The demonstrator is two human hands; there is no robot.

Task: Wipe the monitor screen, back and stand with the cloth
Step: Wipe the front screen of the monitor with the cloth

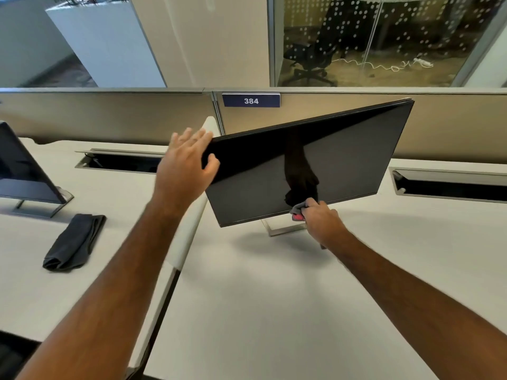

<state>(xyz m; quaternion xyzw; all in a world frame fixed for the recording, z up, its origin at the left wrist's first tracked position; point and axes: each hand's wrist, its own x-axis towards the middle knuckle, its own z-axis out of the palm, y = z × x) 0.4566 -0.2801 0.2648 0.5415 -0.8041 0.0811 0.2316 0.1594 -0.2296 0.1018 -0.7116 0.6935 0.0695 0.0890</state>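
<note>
Head view: monitor stands on the white surface mid-frame, toward the far side, screen dark and tilted, its left end swung nearer and lower than the right. Metal stand shows under the bottom edge.

Left hand grips the monitor's left edge: fingers spread and reaching round behind the panel, thumb hooked over the front bezel.

Right hand is at the monitor's lower edge, right of centre, fingers curled and pinching a bunched grey cloth with a bit of red showing. Cloth touches the bottom edge of the screen, just above the stand. The hand and cloth are mirrored dark in the glass.

Left side: a second dark folded cloth lies flat on the neighbouring surface, well apart from both hands. Second monitor stands at the far left, partly cut off.

Far: beige partition with a blue tag reading 384. Open cable slots in the surface left and right of the monitor. Beyond the partition, a glass wall with dots, office chair behind it.
</note>
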